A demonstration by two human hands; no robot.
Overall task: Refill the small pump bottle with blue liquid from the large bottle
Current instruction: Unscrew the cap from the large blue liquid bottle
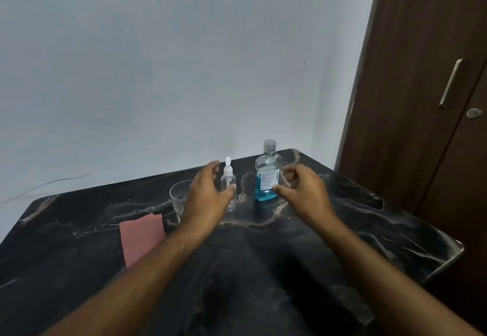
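Observation:
A small clear pump bottle (228, 177) with a white pump top stands upright on the black marble table (342, 204); it looks empty. To its right stands the large clear bottle (267, 175), capped and about half full of blue liquid. My left hand (208, 196) is spread open just left of the small bottle, its thumb tip in front of the bottle's lower body; whether it touches I cannot tell. My right hand (303, 191) hovers open beside the large bottle's right side, thumb near the label, gripping nothing.
A clear glass bowl (179, 196) sits left of the small bottle, partly hidden behind my left hand. A pink cloth (141, 238) lies flat nearer to me at the left. A grey wall backs the table; a dark wooden door (421, 98) stands at the right.

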